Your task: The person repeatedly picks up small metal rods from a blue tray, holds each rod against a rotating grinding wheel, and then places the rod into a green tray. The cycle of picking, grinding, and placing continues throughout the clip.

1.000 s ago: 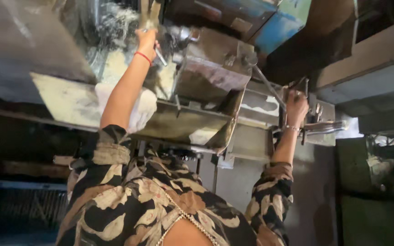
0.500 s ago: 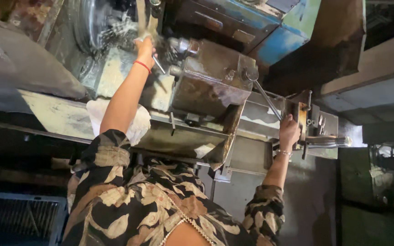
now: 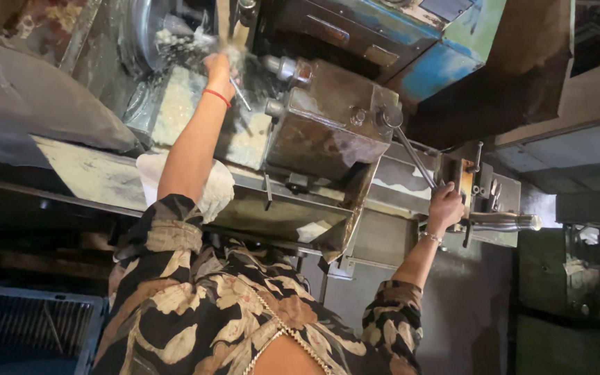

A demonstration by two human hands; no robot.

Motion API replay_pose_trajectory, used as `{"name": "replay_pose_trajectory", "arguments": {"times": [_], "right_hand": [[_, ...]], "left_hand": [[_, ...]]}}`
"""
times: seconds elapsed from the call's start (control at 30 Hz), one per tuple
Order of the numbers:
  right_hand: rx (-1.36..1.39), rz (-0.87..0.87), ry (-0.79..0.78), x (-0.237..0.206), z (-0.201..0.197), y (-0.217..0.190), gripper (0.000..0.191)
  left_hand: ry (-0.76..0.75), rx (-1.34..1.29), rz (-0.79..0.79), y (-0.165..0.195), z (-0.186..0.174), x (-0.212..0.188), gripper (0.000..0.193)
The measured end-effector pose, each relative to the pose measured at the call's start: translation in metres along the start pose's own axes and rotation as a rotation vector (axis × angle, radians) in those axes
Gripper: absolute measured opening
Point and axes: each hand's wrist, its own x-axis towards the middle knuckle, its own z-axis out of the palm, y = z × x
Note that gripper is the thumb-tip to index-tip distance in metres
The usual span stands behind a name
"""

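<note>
- Head view looks down over a patterned sleeve at a grimy metal machine (image 3: 328, 132).
- Left hand (image 3: 220, 69), red band at the wrist, is up by the round chuck (image 3: 151, 35); its fingers are curled around a thin metal rod (image 3: 239, 94), amid a tangle of shavings.
- Right hand (image 3: 444, 207) is wrapped tight on the end of a long lever (image 3: 411, 154) that runs up to the boxy carriage.
- A white rag (image 3: 213, 191) lies on the tray under the left arm.
</note>
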Motion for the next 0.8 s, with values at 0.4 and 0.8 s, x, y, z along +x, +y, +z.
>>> {"name": "replay_pose_trajectory", "arguments": {"times": [0.4, 0.8], "right_hand": [[-0.049, 0.066, 0.042, -0.018, -0.001, -0.006, 0.055], [0.006, -0.002, 0.179, 0.010, 0.000, -0.017, 0.050]], "left_hand": [[-0.252, -0.201, -0.014, 0.010, -0.009, 0.001, 0.031], [-0.329, -0.104, 0.112, 0.006, 0.012, 0.001, 0.025]]}}
